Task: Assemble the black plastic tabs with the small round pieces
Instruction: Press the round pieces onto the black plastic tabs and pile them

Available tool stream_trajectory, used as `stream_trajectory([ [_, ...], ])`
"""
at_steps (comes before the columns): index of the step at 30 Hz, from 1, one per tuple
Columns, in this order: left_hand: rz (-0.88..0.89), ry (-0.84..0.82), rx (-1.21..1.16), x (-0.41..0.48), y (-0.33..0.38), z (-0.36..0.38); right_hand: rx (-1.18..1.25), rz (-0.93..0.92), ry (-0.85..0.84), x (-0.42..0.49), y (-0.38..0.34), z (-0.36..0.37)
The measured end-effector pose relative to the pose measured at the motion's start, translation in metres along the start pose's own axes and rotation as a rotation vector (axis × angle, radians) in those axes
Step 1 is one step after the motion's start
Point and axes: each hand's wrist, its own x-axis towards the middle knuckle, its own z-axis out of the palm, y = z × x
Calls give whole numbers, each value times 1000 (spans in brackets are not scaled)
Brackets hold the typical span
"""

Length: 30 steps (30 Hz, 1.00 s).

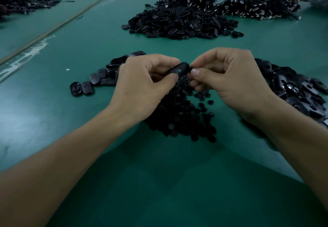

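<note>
Several heaps of black parts lie on the green bench (71,40): a big pile of tabs (177,22) toward the far edge, and small round pieces (179,116) mid-bench between the forearms. Above these the left hand (142,85) holds one black tab (178,68) in a closed grip, while the right hand (230,79) pinches a round piece (190,69) at the tab's end.

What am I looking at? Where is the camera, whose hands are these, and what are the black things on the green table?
No machine here: a person works with bare hands, and the one picture comes from a camera on their head, looking down. The left hand holds a black oval plastic tab with a hole. The right hand pinches what seems a small round black piece beside it. On the green table lie a heap of such pieces beneath the hands and piles of black tabs around.
</note>
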Motion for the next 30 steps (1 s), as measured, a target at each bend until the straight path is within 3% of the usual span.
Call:
stream_trajectory([
  [10, 27, -3, 21, -2, 2, 0, -252, -122, 67, -2, -1, 5],
  [30, 34, -75, 6, -3, -4, 5, -364, -163, 110, -6, -1, 12],
])
